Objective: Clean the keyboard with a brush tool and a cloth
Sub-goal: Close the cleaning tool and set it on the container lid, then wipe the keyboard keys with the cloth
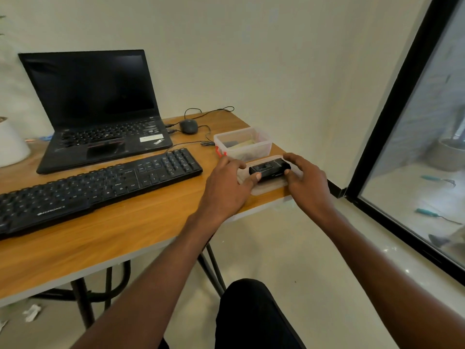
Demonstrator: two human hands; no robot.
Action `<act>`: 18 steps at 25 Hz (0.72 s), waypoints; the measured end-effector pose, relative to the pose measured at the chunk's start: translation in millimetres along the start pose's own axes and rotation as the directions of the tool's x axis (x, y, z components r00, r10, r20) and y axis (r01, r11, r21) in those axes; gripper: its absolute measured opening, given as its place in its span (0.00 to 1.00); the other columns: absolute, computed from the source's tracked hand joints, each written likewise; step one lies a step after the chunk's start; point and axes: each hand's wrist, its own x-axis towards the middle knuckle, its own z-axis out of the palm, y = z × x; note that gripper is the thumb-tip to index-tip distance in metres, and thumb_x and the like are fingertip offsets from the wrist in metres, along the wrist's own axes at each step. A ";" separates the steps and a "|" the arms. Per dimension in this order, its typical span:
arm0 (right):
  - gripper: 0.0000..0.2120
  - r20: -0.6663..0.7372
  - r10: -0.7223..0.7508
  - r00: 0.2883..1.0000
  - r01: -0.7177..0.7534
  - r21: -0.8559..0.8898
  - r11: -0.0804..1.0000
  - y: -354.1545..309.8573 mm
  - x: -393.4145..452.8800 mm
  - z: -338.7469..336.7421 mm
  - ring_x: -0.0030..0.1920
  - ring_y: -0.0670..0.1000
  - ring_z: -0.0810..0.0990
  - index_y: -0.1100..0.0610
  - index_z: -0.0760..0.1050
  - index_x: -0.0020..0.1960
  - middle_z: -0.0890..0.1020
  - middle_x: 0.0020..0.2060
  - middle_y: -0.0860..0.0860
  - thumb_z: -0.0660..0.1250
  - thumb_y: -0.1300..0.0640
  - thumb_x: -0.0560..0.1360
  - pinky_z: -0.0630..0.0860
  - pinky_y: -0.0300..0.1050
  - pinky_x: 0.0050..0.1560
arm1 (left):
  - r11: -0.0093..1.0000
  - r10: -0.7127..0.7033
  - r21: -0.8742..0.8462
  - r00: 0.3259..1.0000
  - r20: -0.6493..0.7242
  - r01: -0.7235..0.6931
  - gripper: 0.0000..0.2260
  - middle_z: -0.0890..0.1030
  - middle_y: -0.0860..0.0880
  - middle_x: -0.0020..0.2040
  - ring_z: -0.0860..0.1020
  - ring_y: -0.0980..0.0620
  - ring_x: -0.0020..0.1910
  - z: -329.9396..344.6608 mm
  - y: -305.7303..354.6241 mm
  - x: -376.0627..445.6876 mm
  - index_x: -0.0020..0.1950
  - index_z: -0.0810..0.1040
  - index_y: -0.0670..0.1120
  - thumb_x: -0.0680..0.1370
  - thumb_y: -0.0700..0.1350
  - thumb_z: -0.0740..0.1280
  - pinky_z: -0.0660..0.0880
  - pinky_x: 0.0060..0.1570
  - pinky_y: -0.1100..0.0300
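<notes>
- Left hand (227, 183) grips the left end of a small black brush tool (269, 170); thumb curled onto its near edge, fingers wrapped over the far side.
- Right hand (305, 181) pinches the tool's right end, thumb near, fingers curled over the top.
- Tool sits just above or on a clear plastic lid (266, 188) at the near right corner of the table (141, 222); cannot tell if it is lifted clear.
- Tool's long axis runs left to right, tilted slightly so the right end lies farther. A slider-like feature shows on top; which end carries the bristles cannot be told.
- Judgement: step in hand is readying the tool, likely opening or extending it; no brushing begun.
- Open clear container (261, 147) stands just beyond the lid; contents unclear, cloth may be inside.
- Keyboard (95, 187) lies to the left, well apart from both hands, long axis left to right, right end farther.
- Next move calls for exposing the brush, then carrying it left to the keys.
- Laptop (100, 114) and mouse (188, 126) sit beyond.
</notes>
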 end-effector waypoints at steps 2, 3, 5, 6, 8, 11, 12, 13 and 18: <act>0.18 -0.083 -0.033 0.996 0.036 0.039 0.999 -2.7 -2.5 -2.4 0.65 0.46 0.79 0.50 0.78 0.70 0.83 0.63 0.44 0.64 0.61 0.82 0.74 0.44 0.68 | 0.996 -0.015 -0.092 0.993 -0.119 0.004 0.13 0.75 0.55 0.61 0.74 0.61 0.55 -4.8 -4.8 2.2 0.62 0.83 0.48 0.83 0.54 0.71 0.69 0.52 0.68; 0.17 -0.113 -0.058 0.992 0.063 0.037 0.997 -6.6 -1.7 -2.9 0.65 0.45 0.79 0.50 0.79 0.69 0.83 0.63 0.44 0.64 0.61 0.82 0.74 0.44 0.68 | 0.992 -0.025 -0.125 0.983 -0.179 0.003 0.10 0.75 0.56 0.60 0.73 0.65 0.52 -8.5 -8.3 5.2 0.61 0.84 0.48 0.83 0.52 0.70 0.67 0.51 0.73; 0.16 -0.088 -0.094 0.992 0.096 0.020 0.995 -20.5 7.4 -1.5 0.64 0.43 0.79 0.49 0.79 0.67 0.83 0.63 0.42 0.65 0.60 0.81 0.74 0.42 0.66 | 0.992 -0.017 -0.127 0.972 -0.235 -0.013 0.09 0.75 0.56 0.62 0.72 0.68 0.52 -16.8 -13.8 14.7 0.63 0.83 0.48 0.84 0.47 0.69 0.67 0.53 0.78; 0.16 -0.051 -0.115 0.992 0.115 0.008 0.993 -27.9 17.3 1.1 0.61 0.43 0.79 0.49 0.80 0.67 0.83 0.62 0.42 0.65 0.59 0.81 0.74 0.41 0.64 | 0.994 0.000 -0.105 0.974 -0.225 -0.024 0.12 0.75 0.55 0.66 0.71 0.68 0.54 -19.8 -16.7 20.3 0.67 0.82 0.48 0.84 0.46 0.68 0.68 0.57 0.77; 0.14 0.040 -0.161 0.986 0.163 -0.048 0.985 -42.5 46.1 11.0 0.56 0.44 0.81 0.51 0.82 0.65 0.84 0.60 0.44 0.66 0.57 0.81 0.76 0.41 0.60 | 0.999 0.025 -0.042 0.985 -0.171 -0.032 0.17 0.71 0.52 0.76 0.69 0.63 0.66 -18.8 -22.5 29.4 0.74 0.77 0.49 0.85 0.47 0.66 0.71 0.67 0.67; 0.12 0.164 -0.166 0.972 0.198 -0.203 0.959 -57.5 103.4 33.7 0.56 0.50 0.84 0.54 0.84 0.61 0.87 0.56 0.49 0.68 0.54 0.80 0.79 0.46 0.60 | 0.976 0.064 0.209 0.998 -0.029 -0.057 0.22 0.64 0.46 0.83 0.69 0.47 0.78 -5.9 -25.7 33.4 0.80 0.70 0.51 0.86 0.50 0.64 0.73 0.70 0.49; 0.12 0.234 -0.136 0.963 0.205 -0.300 0.932 -60.9 121.9 43.0 0.56 0.53 0.84 0.55 0.85 0.59 0.87 0.55 0.52 0.68 0.53 0.79 0.79 0.48 0.59 | 0.966 0.062 0.251 0.998 -0.006 -0.059 0.22 0.63 0.46 0.84 0.68 0.46 0.78 -3.2 -26.7 33.3 0.81 0.69 0.51 0.86 0.51 0.63 0.73 0.70 0.48; 0.13 0.318 -0.094 0.943 0.228 -0.417 0.880 -63.2 137.9 51.9 0.55 0.56 0.83 0.57 0.84 0.58 0.86 0.54 0.55 0.68 0.53 0.79 0.79 0.48 0.56 | 0.965 0.046 0.260 0.999 0.004 -0.045 0.23 0.62 0.46 0.84 0.68 0.46 0.79 -2.3 -26.2 32.8 0.82 0.67 0.51 0.86 0.51 0.63 0.73 0.70 0.47; 0.17 0.586 0.108 0.803 0.418 -0.684 0.598 -80.2 173.3 78.4 0.50 0.56 0.76 0.53 0.72 0.55 0.78 0.50 0.52 0.69 0.41 0.79 0.78 0.55 0.58 | 0.966 0.029 0.256 0.999 -0.020 -0.023 0.23 0.60 0.47 0.85 0.69 0.47 0.78 -2.2 -23.9 33.7 0.83 0.65 0.52 0.87 0.52 0.60 0.73 0.70 0.47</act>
